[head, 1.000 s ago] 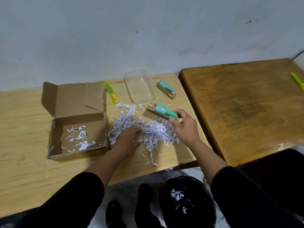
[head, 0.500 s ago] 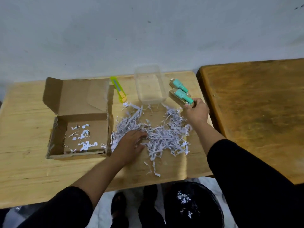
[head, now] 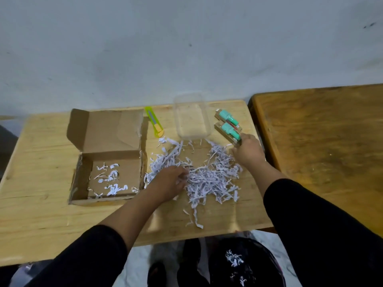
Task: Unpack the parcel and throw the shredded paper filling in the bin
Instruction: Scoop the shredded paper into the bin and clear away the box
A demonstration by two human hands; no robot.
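A pile of white shredded paper [head: 209,177] lies on the light wooden table [head: 41,214], right of the open cardboard parcel box [head: 124,170], which holds a few shreds. My left hand [head: 167,181] rests on the pile's left side with its fingers curled into the paper. My right hand [head: 247,151] grips the near end of a teal item on a cardboard backing [head: 228,131], which lies on the table beside a second one like it [head: 227,117]. The black-lined bin [head: 244,264], with some shreds in it, stands on the floor below the table edge.
A yellow-green utility knife [head: 154,124] and a clear plastic tub [head: 191,117] lie at the back of the table. A darker wooden table [head: 321,141] adjoins on the right. The wall runs just behind. My feet are beside the bin.
My right hand carried the teal item from the front of the paper pile back and to the right, beside the other teal item. My left hand stayed on the pile.
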